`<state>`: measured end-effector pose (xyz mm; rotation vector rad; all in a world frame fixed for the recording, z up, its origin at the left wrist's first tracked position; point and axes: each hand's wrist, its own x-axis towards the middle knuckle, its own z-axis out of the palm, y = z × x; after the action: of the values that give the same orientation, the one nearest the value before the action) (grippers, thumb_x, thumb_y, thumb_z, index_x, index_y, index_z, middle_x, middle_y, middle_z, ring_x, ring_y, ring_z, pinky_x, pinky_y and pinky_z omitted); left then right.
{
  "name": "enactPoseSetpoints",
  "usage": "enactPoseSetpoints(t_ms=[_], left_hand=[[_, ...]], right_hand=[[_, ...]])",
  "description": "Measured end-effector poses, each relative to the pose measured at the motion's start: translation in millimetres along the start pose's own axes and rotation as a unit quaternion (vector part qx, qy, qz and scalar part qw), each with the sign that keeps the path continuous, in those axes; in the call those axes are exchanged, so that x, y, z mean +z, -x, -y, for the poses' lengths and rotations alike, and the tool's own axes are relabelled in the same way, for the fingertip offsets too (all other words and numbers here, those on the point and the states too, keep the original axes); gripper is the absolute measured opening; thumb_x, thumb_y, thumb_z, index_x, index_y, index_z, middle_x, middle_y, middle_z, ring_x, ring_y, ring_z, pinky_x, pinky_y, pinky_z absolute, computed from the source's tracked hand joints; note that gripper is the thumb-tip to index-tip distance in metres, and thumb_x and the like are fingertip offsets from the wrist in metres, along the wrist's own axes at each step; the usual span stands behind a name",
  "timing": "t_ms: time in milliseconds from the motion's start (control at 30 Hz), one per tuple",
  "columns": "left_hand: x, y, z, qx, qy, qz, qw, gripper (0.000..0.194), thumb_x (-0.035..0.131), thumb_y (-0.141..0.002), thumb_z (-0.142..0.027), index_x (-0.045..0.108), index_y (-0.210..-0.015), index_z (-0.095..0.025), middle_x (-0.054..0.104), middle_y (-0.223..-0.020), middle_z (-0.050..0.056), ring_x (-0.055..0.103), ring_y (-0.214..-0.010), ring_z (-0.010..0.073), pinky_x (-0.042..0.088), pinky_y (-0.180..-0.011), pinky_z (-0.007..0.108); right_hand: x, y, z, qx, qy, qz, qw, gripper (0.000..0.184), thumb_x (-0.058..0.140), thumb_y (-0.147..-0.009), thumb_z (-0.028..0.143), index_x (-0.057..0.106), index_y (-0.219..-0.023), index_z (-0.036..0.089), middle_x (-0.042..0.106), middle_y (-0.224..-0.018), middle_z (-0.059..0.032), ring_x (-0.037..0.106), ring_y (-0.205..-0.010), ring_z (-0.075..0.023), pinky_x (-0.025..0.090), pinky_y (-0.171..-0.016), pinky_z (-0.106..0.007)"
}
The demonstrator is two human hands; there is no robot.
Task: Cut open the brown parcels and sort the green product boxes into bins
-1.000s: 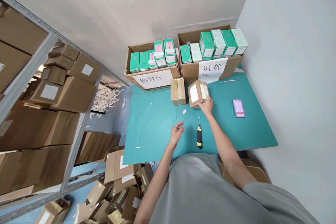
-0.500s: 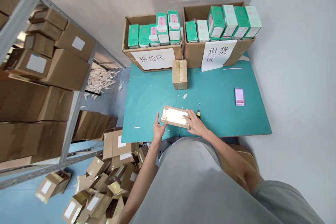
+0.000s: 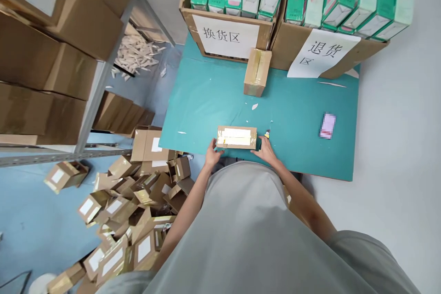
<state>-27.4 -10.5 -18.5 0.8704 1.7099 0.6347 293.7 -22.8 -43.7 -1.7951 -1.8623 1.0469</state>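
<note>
A small cardboard box (image 3: 237, 143) with a white label and clear tape on its top lies at the near edge of the teal table (image 3: 206, 101). At its left end is my left hand (image 3: 213, 154), with the thumb at the near corner and the fingers along the side. My right hand (image 3: 266, 150) grips the opposite end, thumb at the near right corner. Just beyond the right fingertips lies a cutter knife with a yellow part (image 3: 267, 134), partly hidden by the hand.
A taped cardboard box (image 3: 257, 72) stands before two large cartons (image 3: 193, 20) (image 3: 370, 48) of green and white packages. A phone (image 3: 327, 126) lies to the right. Opened boxes (image 3: 144, 193) are heaped on the floor at left, beside a loaded shelf (image 3: 99, 101).
The labelled box has turned level with the table edge and come down nearer it. My right hand has moved from its top to its right end. The view has tilted lower.
</note>
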Motion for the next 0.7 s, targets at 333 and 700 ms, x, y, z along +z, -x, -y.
enactPoseSetpoints(t_ms=[333,700], left_hand=[[-14.7,-13.5,-14.6,0.091,-0.038,-0.055,0.994,0.032,0.081,-0.094,-0.044,0.087,-0.113,-0.019,0.044,-0.181,0.017,0.054,-0.159,0.0411,0.051,-0.127,0.055],[-11.8,-4.6,2.8,0.029,-0.034,-0.051,0.998,0.046,0.054,-0.107,-0.05,0.084,-0.114,-0.016,0.082,-0.134,0.017,0.071,-0.14,0.0355,0.057,-0.121,0.049]], right_hand=[[-4.2,-17.2,10.5,0.038,-0.191,-0.058,0.979,0.043,0.07,-0.102,0.058,0.077,-0.125,0.022,0.078,-0.126,-0.0147,0.08,-0.112,-0.0289,0.068,-0.102,-0.045],[-13.1,-23.2,-1.4,0.072,-0.167,-0.016,0.983,0.034,0.055,-0.109,0.038,0.084,-0.116,0.021,0.085,-0.122,-0.0139,0.082,-0.115,-0.029,0.064,-0.111,-0.049]])
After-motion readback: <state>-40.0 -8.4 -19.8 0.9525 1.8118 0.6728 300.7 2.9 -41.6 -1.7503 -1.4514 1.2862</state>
